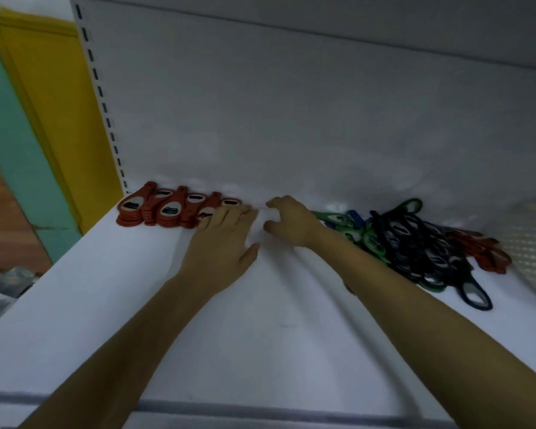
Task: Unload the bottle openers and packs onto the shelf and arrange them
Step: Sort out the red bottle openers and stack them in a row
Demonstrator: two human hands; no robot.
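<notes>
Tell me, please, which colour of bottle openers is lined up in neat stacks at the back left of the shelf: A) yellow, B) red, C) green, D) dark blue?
B: the red bottle openers form a tidy row beside the left hand, whereas the green and dark ones lie jumbled in the mixed heap on the right.

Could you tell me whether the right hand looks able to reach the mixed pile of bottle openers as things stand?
Probably yes. The right hand is over the shelf right beside the mixed pile, whose green openers lie next to its wrist; nothing stands between them, and the hand seems empty.
</notes>
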